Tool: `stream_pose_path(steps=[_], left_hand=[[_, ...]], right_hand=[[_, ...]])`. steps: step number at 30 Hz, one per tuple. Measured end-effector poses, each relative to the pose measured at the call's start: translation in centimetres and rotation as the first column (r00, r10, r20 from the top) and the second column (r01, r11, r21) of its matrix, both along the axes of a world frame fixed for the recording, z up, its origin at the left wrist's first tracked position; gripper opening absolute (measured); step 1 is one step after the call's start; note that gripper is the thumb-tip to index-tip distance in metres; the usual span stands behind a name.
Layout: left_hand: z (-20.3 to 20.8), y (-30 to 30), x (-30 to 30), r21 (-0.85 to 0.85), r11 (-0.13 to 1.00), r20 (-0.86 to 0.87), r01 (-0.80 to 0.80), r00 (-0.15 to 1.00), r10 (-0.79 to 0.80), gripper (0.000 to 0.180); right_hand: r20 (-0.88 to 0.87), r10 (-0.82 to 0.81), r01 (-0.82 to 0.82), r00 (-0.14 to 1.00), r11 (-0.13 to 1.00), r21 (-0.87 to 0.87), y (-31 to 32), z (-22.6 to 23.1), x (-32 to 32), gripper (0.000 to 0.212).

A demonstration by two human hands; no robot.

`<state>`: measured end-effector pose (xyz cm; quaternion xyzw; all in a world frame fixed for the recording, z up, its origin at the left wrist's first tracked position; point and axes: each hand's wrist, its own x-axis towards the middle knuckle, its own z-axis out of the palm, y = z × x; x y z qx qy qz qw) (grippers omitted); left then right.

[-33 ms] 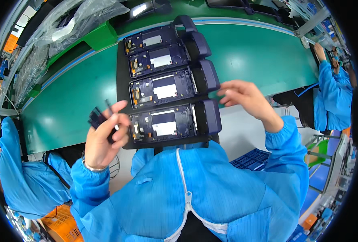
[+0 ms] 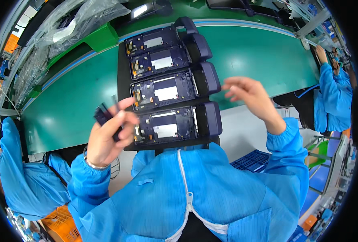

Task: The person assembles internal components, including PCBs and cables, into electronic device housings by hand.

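I have four dark housings (image 2: pixel 182 86) lined up in a column on a black mat (image 2: pixel 123 80), set across the green tabletop (image 2: pixel 80 94). Their inner sides face up, each with a thick rounded block at its right end. My left grip (image 2: pixel 108 139) is closed around some small dark pieces (image 2: pixel 102 114), too blurred for me to tell their kind; its fingers block my view of the nearest housing's left edge. My right grip (image 2: pixel 249 94) is spread loosely and bare, just right of the second-nearest housing's block.

Around the work, a green bin (image 2: pixel 102 38) and clear plastic bags (image 2: pixel 86 18) crowd the far left edge. A co-worker's blue sleeve (image 2: pixel 21 183) fills the left side, above an orange crate (image 2: pixel 64 226); another co-worker's hand (image 2: pixel 320 54) rests at the far right end. A blue crate (image 2: pixel 249 160) sits low on my right, partly behind the sleeve.
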<state>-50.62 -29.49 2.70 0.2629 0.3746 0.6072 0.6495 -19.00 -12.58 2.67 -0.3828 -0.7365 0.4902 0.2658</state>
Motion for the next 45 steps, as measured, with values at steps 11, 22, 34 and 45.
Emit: stream_pose_path(steps=[11, 22, 34, 45], left_hand=[[1.8, 8.3, 4.7, -0.032, 0.938, -0.108, 0.344, 0.932, -0.346, 0.034], [1.7, 9.8, 2.6, -0.089, 0.99, -0.209, 0.114, 0.969, -0.13, 0.034], [3.2, 11.1, 2.3, -0.057, 0.998, -0.47, 0.017, 0.882, -0.042, 0.023], [3.0, 13.5, -3.3, 0.188, 0.981, -0.85, 0.052, 0.509, 0.136, 0.02]], right_hand=[[-0.209, 0.263, -0.265, 0.942, 0.964, 0.019, 0.5, 3.7, -11.0, 0.02], [-0.318, -0.013, -0.073, 0.948, 0.963, -0.258, 3.6, 4.1, -11.5, 0.015], [-0.086, 0.125, -0.082, 0.988, 0.917, 0.39, 2.3, 5.2, -10.9, 0.015], [-0.184, -0.09, 0.127, 0.979, 0.971, 0.202, 7.5, 6.0, -6.8, 0.016]])
